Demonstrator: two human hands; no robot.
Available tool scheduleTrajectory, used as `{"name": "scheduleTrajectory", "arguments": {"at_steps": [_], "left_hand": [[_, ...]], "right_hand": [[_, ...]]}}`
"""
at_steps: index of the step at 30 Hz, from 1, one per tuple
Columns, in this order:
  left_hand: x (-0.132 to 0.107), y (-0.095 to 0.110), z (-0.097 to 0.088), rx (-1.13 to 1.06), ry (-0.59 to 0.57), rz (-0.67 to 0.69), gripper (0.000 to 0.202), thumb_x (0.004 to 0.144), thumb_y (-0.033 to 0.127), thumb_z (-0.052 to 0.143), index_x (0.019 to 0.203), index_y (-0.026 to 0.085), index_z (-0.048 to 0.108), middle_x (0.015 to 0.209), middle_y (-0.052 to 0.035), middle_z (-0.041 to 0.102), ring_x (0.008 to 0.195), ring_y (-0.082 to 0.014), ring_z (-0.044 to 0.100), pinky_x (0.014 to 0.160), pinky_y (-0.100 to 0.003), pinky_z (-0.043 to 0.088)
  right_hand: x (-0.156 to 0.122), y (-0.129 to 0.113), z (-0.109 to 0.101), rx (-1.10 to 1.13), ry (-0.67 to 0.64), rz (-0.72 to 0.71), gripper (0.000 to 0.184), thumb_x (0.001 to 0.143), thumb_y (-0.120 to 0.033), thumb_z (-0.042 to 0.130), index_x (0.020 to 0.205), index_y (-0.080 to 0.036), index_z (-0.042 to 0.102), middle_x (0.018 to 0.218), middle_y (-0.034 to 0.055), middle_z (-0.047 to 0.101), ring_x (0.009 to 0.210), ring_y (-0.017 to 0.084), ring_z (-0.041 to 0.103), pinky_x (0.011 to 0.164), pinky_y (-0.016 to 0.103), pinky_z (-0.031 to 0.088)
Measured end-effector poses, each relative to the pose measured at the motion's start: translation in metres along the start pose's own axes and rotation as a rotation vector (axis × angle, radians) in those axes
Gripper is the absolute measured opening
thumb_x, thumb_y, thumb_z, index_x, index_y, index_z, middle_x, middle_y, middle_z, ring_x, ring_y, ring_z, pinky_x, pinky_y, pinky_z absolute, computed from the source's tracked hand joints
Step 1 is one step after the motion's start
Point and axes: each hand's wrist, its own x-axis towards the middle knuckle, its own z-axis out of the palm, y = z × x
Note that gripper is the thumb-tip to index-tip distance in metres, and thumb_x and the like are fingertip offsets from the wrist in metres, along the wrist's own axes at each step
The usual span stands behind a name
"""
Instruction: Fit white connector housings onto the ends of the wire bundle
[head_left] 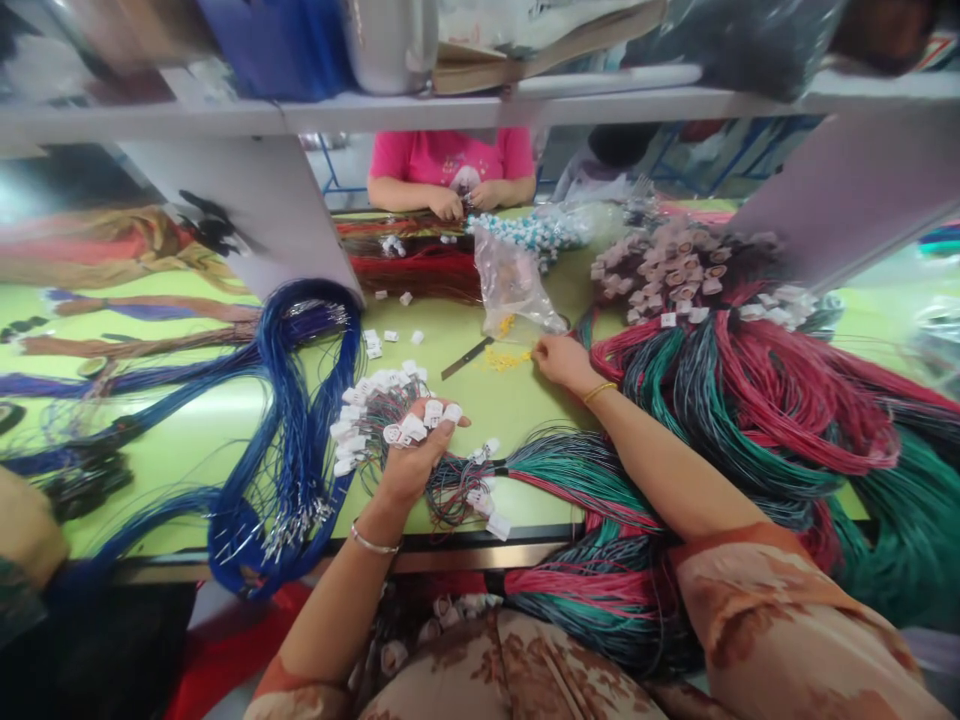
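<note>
My left hand is closed around several wires ending in white connectors, and more white connectors fan out to its left. These wires run right into a tied bundle of green, black and red wires. Over by the small yellow pieces, my right hand has its fingertips pinched together at the pile's right edge. Whatever lies between those fingertips is too small to make out. A dark-handled blade rests on the green table left of the yellow pieces.
Blue wire bundles lie to the left. Red, green and black wire coils with white connectors fill the right. A clear plastic bag sits behind the yellow pieces. A shelf spans overhead; across the table, a person in pink handles small parts.
</note>
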Motion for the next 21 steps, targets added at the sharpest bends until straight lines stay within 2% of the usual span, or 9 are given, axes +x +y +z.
{"name": "scheduleTrajectory", "arguments": {"at_steps": [2,5,8,10,12,14,17,21], "left_hand": [[0.0,-0.002,-0.001,-0.078,-0.01,-0.009,0.03,0.086,0.044,0.072,0.097,0.017,0.066,0.085,-0.0035,0.072,0.044,-0.0034,0.031,0.042,-0.023,0.024],[0.0,-0.004,-0.002,-0.139,0.007,-0.005,0.028,0.086,0.041,0.073,0.1,0.018,0.063,0.087,-0.0035,0.073,0.044,-0.0029,0.031,0.041,-0.022,0.024],[0.0,-0.003,-0.002,-0.169,0.004,0.009,0.028,0.086,0.038,0.074,0.102,0.019,0.061,0.091,-0.0039,0.074,0.043,-0.0023,0.031,0.04,-0.022,0.023],[-0.001,-0.002,-0.001,-0.169,-0.007,0.013,0.028,0.086,0.038,0.074,0.1,0.019,0.06,0.092,-0.0045,0.075,0.042,-0.002,0.031,0.04,-0.021,0.024],[-0.001,-0.001,-0.001,-0.156,-0.019,0.008,0.028,0.086,0.039,0.074,0.099,0.018,0.061,0.089,-0.0041,0.075,0.042,-0.0022,0.031,0.04,-0.021,0.023],[-0.002,-0.002,-0.001,-0.142,-0.027,0.005,0.027,0.086,0.039,0.073,0.1,0.018,0.061,0.083,-0.0028,0.073,0.042,-0.0024,0.031,0.04,-0.021,0.023],[-0.002,-0.005,-0.002,-0.123,-0.034,0.005,0.027,0.087,0.039,0.072,0.1,0.018,0.063,0.078,-0.0012,0.071,0.043,-0.0027,0.031,0.041,-0.021,0.022],[-0.003,-0.006,-0.003,-0.105,-0.033,-0.023,0.028,0.087,0.041,0.072,0.101,0.018,0.062,0.082,-0.0027,0.073,0.043,-0.0032,0.031,0.041,-0.021,0.022]], "right_hand": [[-0.002,0.0,-0.001,0.052,0.02,-0.014,0.016,0.089,-0.019,0.057,0.089,-0.011,0.07,0.096,0.0181,0.076,0.092,0.026,0.069,0.083,0.03,0.048],[-0.011,-0.006,-0.003,0.213,0.022,-0.067,0.014,0.09,-0.022,0.054,0.089,-0.014,0.066,0.086,0.0111,0.076,0.078,0.02,0.07,0.076,0.029,0.052],[-0.024,-0.025,-0.007,0.746,-0.047,-0.084,0.013,0.086,-0.03,0.062,0.085,-0.017,0.062,0.069,0.0023,0.07,0.059,0.015,0.065,0.061,0.025,0.052],[-0.036,-0.043,-0.011,1.14,-0.141,-0.071,0.022,0.078,-0.035,0.073,0.085,-0.018,0.062,0.066,-0.0008,0.068,0.054,0.012,0.062,0.054,0.022,0.05],[-0.048,-0.061,-0.014,1.371,-0.268,-0.061,0.033,0.071,-0.041,0.082,0.086,-0.018,0.064,0.067,-0.0021,0.068,0.051,0.009,0.059,0.048,0.019,0.047],[-0.059,-0.075,-0.016,1.508,-0.402,-0.052,0.037,0.068,-0.043,0.086,0.084,-0.017,0.064,0.067,-0.0021,0.069,0.048,0.007,0.058,0.044,0.017,0.045],[-0.072,-0.087,-0.017,1.629,-0.56,-0.02,0.035,0.069,-0.038,0.088,0.083,-0.016,0.065,0.069,-0.0013,0.07,0.05,0.006,0.059,0.045,0.015,0.047],[-0.082,-0.091,-0.02,1.71,-0.677,-0.006,0.028,0.069,-0.026,0.088,0.086,-0.015,0.069,0.073,-0.0008,0.071,0.057,0.006,0.064,0.052,0.015,0.053]]}}
